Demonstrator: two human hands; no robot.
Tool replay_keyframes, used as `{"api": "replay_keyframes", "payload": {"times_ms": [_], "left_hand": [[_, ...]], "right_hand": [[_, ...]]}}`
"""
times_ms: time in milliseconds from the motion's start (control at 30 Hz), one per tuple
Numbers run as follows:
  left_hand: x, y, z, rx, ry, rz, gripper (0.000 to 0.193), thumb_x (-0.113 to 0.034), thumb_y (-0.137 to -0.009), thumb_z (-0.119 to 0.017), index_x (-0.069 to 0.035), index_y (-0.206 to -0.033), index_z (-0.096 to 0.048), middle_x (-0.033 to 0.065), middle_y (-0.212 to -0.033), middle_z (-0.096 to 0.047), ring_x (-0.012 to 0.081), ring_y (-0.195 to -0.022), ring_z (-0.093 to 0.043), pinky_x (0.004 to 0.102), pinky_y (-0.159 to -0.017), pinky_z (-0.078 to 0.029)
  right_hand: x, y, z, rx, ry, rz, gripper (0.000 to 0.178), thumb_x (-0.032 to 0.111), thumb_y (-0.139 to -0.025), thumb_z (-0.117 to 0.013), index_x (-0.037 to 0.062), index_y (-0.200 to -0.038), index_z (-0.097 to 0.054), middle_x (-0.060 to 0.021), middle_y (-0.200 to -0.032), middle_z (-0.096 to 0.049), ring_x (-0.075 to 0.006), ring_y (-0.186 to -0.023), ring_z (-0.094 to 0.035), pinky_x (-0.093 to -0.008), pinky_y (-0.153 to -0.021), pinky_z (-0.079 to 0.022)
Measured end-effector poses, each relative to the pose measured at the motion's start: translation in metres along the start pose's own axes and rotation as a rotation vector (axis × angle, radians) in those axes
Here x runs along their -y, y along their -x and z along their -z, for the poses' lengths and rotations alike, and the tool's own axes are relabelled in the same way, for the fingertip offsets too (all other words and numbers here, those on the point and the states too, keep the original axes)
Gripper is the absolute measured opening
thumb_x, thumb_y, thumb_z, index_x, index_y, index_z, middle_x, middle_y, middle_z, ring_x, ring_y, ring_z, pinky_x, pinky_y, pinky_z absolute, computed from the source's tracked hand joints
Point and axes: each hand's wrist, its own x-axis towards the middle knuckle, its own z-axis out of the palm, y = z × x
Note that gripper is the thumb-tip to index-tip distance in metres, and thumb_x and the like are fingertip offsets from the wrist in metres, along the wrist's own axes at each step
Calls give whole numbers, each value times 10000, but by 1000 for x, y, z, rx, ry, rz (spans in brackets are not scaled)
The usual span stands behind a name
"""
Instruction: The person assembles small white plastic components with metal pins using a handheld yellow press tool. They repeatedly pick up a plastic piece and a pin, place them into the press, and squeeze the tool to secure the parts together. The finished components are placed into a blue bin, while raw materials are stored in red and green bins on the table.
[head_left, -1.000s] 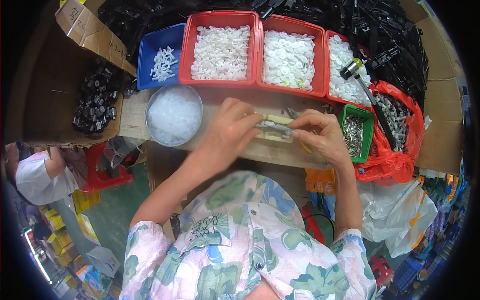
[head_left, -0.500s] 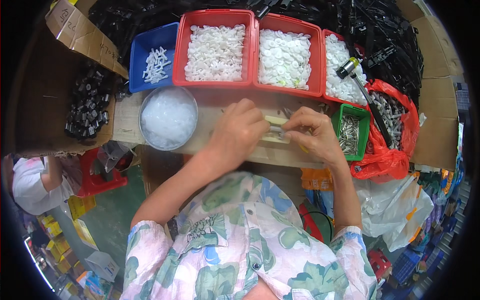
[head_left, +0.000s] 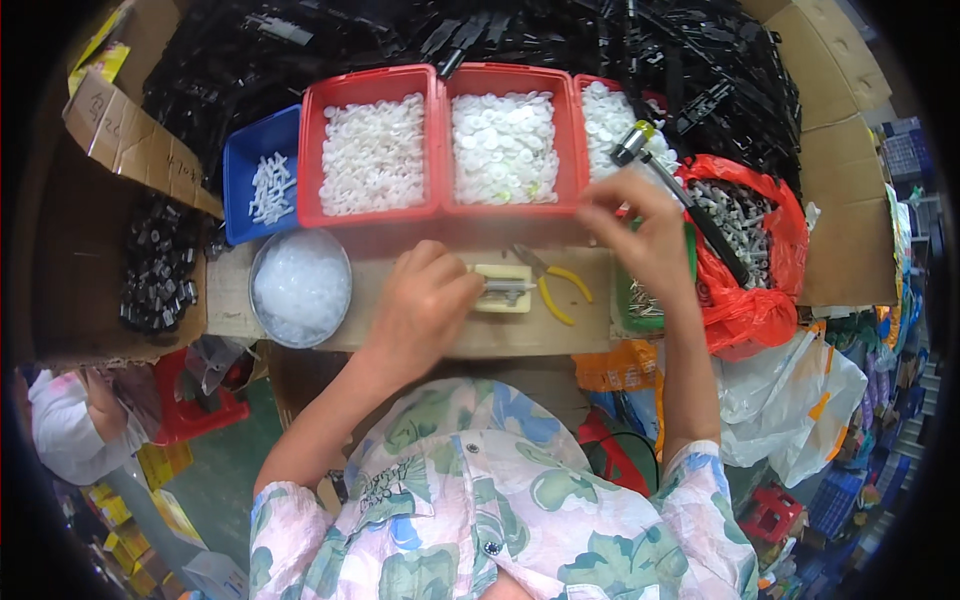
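Note:
My left hand (head_left: 425, 305) is closed, its fingertips at the left end of a small cream block (head_left: 516, 303). A grey, rod-like part (head_left: 508, 286) lies in the block, its left end hidden by my fingers. Just right of the block, pliers with yellow handles (head_left: 555, 280) rest on the work surface with their jaws spread. My right hand (head_left: 640, 225) is raised over the green bin (head_left: 640, 321) of small metal pins, close to the red trays. Motion smears its fingers, and no object shows in them. A hammer (head_left: 690, 200) with a black handle lies just beyond that hand.
Red trays (head_left: 440, 205) of white plastic pieces line the back, beside a blue tray (head_left: 235, 190). A round tub (head_left: 300, 287) stands at left, near a cardboard box (head_left: 75, 270) of black parts. A red bag (head_left: 750, 320) sits at right. Black parts (head_left: 370, 40) are heaped behind.
My right hand has left the cream block and moved up and right, uncovering the pliers and the part. My left hand remains at the block. The whole view has shifted.

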Motion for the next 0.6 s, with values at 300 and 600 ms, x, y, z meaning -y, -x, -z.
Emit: {"api": "replay_keyframes", "payload": {"times_ms": [300,600], "left_hand": [[-8,-8,8,-42,22,16,193,-41,-750,-793,-17,-924,-712,82,-835,-623,285,-856,-563,398,-759,-482],[-3,4,31,-135,9,100,196,-1,-745,-787,-11,-931,-725,99,-858,-646,296,-898,-583,394,-755,-489]], "right_hand": [[-89,-92,70,-427,814,-29,288,166,-820,-771,9,-1015,-629,-176,-943,-676,-383,-858,-671,-472,-751,-526],[-54,-81,68,-512,575,-18,316,115,-800,-770,21,-1077,-651,-129,-905,-706,-286,-800,-694,-377,-751,-545]]}}
